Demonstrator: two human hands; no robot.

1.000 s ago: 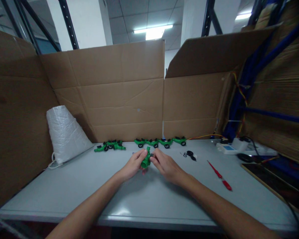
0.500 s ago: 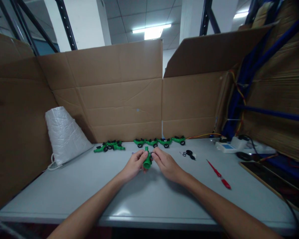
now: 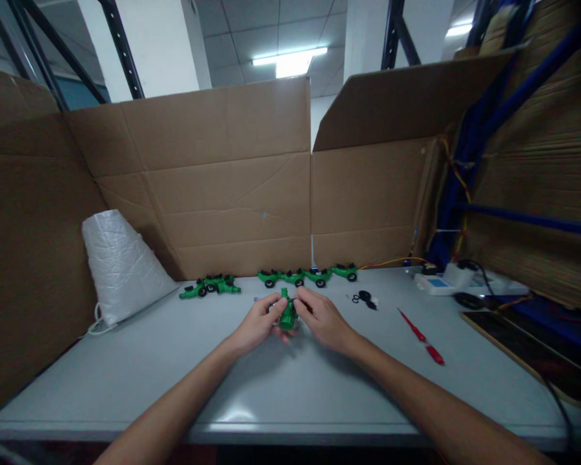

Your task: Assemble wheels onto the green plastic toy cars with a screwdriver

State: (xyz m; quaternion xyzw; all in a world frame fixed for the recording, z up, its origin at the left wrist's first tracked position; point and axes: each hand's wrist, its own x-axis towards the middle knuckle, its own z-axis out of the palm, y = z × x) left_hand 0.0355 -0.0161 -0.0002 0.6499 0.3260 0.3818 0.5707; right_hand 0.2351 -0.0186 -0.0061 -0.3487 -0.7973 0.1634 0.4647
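Over the middle of the table, my left hand [image 3: 260,321] grips a green bottle-shaped toy [image 3: 287,315], its narrow end pointing away from me and its wide end towards me. My right hand [image 3: 321,318] is closed in a pinch against the toy's right side. What lies between those fingertips is hidden, though a small dark spot shows beside the toy. Behind my hands stand several similar green toys with black wheels [image 3: 318,278], in a row along the cardboard. Another group of green toys [image 3: 212,285] lies to the left.
Small black parts [image 3: 366,298] lie to the right of my hands, with a red screwdriver [image 3: 423,338] nearer me. A white padded bag [image 3: 123,271] leans at the left. A power strip [image 3: 469,284] and a dark flat panel [image 3: 527,352] take up the right side. Cardboard walls [image 3: 232,200] enclose the table.
The toy has tilted slightly in my fingers, and more of my left fingertips shows beneath it. Both hands keep their hold. The whole view has shifted a little.
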